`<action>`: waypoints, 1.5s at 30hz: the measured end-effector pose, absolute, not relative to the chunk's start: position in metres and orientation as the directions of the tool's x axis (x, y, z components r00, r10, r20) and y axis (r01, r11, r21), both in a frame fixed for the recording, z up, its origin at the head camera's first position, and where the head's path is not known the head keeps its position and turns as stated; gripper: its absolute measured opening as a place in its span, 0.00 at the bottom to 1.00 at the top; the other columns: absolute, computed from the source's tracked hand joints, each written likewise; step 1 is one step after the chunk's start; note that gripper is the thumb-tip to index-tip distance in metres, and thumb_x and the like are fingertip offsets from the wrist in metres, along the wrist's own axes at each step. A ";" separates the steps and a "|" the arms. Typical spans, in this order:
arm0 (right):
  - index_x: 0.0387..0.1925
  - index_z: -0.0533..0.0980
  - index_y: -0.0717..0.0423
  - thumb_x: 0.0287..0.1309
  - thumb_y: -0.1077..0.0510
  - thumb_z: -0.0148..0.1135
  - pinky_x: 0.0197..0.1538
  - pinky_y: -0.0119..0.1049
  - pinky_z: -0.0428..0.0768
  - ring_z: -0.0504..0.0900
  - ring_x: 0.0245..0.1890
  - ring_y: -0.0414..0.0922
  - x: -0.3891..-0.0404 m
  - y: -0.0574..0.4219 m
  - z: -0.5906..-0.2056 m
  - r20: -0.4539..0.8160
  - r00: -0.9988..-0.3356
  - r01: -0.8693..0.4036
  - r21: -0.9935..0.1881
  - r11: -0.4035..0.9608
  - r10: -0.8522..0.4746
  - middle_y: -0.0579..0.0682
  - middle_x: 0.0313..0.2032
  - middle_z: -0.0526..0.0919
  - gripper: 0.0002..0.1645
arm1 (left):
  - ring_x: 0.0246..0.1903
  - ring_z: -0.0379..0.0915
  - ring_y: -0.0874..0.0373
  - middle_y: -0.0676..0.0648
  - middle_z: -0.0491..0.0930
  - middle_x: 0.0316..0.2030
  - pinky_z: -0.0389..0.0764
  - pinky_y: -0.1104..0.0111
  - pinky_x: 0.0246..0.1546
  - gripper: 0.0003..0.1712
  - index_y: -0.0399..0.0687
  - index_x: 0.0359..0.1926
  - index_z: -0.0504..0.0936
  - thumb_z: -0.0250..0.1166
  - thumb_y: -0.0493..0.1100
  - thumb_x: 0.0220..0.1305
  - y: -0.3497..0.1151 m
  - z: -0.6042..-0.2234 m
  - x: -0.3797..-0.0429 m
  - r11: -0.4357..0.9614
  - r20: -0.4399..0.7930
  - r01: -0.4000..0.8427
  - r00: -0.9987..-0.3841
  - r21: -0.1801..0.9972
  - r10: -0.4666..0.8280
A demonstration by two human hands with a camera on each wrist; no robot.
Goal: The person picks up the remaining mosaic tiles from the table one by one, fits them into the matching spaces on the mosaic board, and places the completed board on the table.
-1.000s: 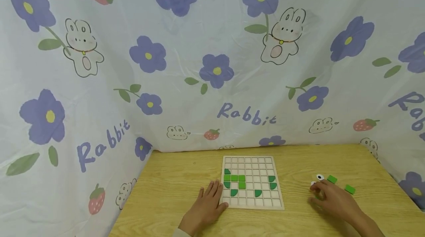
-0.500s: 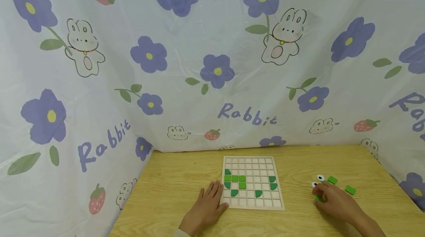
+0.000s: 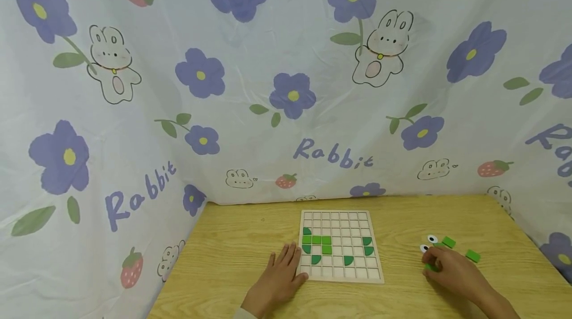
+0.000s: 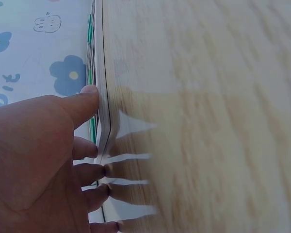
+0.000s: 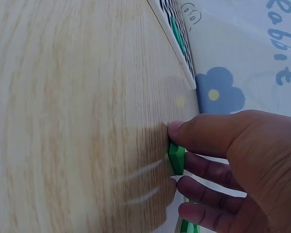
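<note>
A square wooden grid board (image 3: 340, 280) lies on the table, with light green squares (image 3: 316, 240) and dark green quarter-round pieces (image 3: 348, 260) in some cells. My left hand (image 3: 278, 274) rests at its left edge, fingers straight, thumb on the near left corner. To the right of the board, my right hand (image 3: 456, 270) pinches a small green tile (image 5: 176, 159) between thumb and index finger, low at the tabletop. Just beyond those fingers lie two white eye discs (image 3: 435, 237) with black pupils. The fingers partly cover the nearer one.
Two loose green tiles, one behind the right hand (image 3: 449, 242) and another to its right (image 3: 473, 256), lie on the wooden table (image 3: 232, 239). A white cloth (image 3: 250, 150) printed with flowers and rabbits hangs around the table's back and sides.
My right hand has shifted slightly right and toward me, so the nearer eye disc and the green tile at its fingertips show more. The left hand stays at the board.
</note>
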State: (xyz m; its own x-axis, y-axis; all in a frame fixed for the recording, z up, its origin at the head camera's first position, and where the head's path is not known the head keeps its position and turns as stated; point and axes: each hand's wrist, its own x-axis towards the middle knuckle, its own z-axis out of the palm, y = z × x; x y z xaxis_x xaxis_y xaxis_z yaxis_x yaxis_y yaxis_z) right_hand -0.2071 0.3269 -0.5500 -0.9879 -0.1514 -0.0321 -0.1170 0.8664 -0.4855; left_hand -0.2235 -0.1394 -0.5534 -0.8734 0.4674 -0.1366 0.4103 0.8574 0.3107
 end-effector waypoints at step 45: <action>0.37 0.84 0.46 0.53 0.66 0.79 0.40 0.32 0.81 0.78 0.37 0.35 -0.220 0.280 -0.544 0.307 -0.912 -0.397 -0.499 0.770 -0.271 0.38 0.39 0.84 0.14 | 0.85 0.46 0.39 0.39 0.50 0.85 0.55 0.34 0.78 0.44 0.43 0.85 0.55 0.53 0.63 0.83 -0.140 -0.555 -0.225 0.865 -0.129 0.402 -0.881 0.301 0.454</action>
State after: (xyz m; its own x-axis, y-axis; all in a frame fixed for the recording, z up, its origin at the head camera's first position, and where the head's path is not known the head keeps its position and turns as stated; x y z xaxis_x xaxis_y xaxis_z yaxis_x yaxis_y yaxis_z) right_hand -0.2201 0.2796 -0.5444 -0.9122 -0.2714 0.3069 -0.3971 0.7705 -0.4987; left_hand -0.2246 -0.1397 -0.5549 -0.8815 0.4543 -0.1287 0.4019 0.8649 0.3006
